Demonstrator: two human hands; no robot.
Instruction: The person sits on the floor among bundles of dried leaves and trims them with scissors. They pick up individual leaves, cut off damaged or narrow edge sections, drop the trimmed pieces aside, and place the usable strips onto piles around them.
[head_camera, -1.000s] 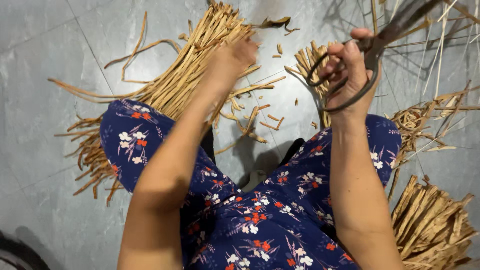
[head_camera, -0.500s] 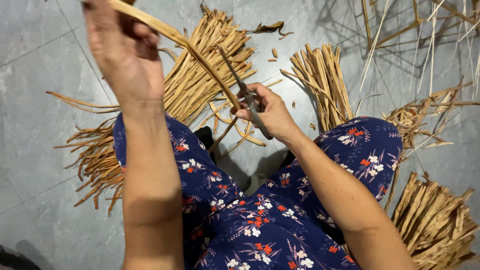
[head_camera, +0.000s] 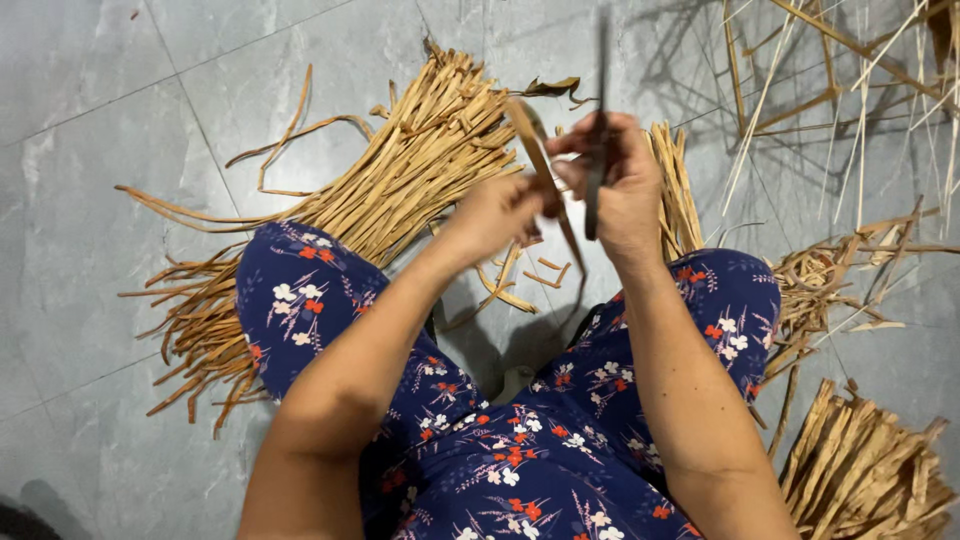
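Note:
My left hand (head_camera: 497, 212) grips a tan dried leaf strip (head_camera: 540, 160) that runs up and down in front of me. My right hand (head_camera: 620, 180) is closed around dark metal scissors (head_camera: 598, 110), whose blades point upward beside the strip. Both hands meet close together above my knees, which are covered by a dark blue floral dress (head_camera: 520, 440). A large pile of long tan strips (head_camera: 400, 190) lies on the grey tiled floor (head_camera: 120, 110) just beyond my left hand.
A short cut bundle of strips (head_camera: 680, 190) lies behind my right hand. More bundles (head_camera: 860, 470) sit at the lower right, with curled scraps (head_camera: 820, 280) and thin sticks (head_camera: 850, 90) at the upper right. Small offcuts (head_camera: 545, 270) lie between my knees.
My left hand came down from the upper left with the strip. My right hand rose with the scissors, turning the blades upward, and the hands now meet at the centre.

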